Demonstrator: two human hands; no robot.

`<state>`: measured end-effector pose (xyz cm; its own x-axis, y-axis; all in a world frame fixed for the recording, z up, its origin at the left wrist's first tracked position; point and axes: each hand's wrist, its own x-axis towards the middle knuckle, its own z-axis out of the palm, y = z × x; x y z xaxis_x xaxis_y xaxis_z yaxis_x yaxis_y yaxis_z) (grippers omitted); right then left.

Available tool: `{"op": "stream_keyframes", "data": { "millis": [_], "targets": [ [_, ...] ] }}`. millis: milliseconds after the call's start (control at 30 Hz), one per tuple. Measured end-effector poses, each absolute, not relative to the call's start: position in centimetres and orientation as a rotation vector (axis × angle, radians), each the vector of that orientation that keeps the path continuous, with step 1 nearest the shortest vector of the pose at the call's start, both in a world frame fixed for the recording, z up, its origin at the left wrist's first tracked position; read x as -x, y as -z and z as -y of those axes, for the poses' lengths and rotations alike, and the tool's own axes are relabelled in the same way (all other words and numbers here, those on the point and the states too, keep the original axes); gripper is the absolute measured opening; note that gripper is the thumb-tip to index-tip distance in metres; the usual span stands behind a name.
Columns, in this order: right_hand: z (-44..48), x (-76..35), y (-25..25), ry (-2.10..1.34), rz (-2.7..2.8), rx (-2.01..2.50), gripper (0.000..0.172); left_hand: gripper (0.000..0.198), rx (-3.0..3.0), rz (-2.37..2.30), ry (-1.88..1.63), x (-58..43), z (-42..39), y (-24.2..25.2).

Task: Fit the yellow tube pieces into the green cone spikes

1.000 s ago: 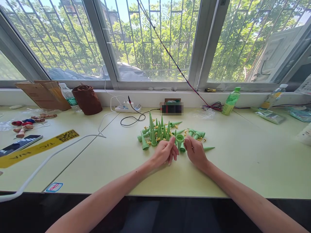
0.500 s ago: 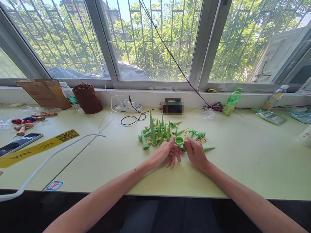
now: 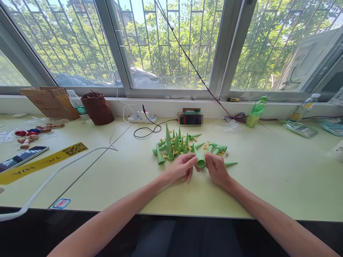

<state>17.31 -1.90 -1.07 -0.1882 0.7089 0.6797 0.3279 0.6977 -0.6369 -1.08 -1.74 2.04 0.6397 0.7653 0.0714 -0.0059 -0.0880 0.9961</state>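
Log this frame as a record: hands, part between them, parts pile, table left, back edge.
left hand: left hand touching cone; grip partly hidden
right hand: right hand fingers curled, beside cone; contents hidden
cone: green, tilted, open end toward camera
pile: more green cones, some upright, some lying, with small yellow parts among them
table left: phone, wooden toys
back edge: carton, brown pouch, power strip, green-capped bottle

Both hands (image 3: 183, 167) hold a green cone (image 3: 200, 162) near clustered similar cones (image 3: 170, 154) on the table (image 3: 107, 185).
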Motion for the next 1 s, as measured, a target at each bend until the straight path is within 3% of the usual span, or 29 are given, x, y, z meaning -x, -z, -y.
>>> {"op": "stream_keyframes", "data": {
  "millis": [100, 333, 600, 1000],
  "targets": [
    [2.0, -17.3, 0.9, -0.428, 1.799, 0.81, 0.049, 0.045, -1.574, -0.652, -0.741, 1.1, 1.7, -2.0],
    [1.7, -17.3, 1.2, -0.351, 1.776, 0.824, 0.045, 0.066, -1.571, -0.712, -0.789, 1.1, 1.6, -1.1],
    [1.6, -17.4, 1.4, -0.322, 1.793, 0.855, 0.044, 0.051, -1.815, -0.696, -0.841, 1.2, 1.7, -1.3],
    [1.8, -17.4, 1.1, -0.371, 1.77, 0.89, 0.046, 0.045, -2.009, -0.749, -0.887, 0.9, 1.9, -1.9]
  ]
}}
